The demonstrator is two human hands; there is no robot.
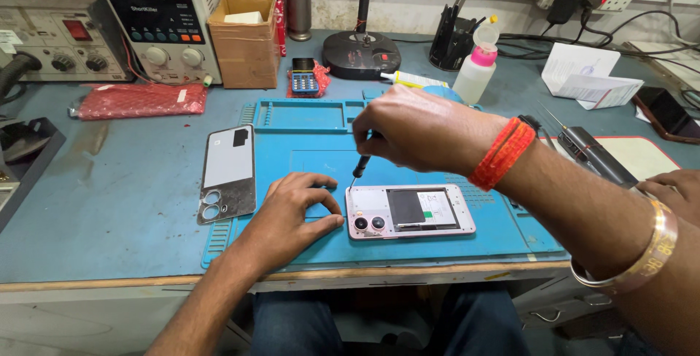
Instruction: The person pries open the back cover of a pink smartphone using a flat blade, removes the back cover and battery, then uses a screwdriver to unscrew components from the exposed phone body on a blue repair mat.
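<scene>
Table: blue, carried a blue mat.
Right hand: fingers gripped screwdriver on opened phone.
Left hand: fingers released, steadying phone's end.

Right hand hid the upper shaft of the screwdriver; tip contact at the phone corner too small to resolve. Another person's hand at right edge was cropped. Power supply, upper left, was cut off at top.
</scene>
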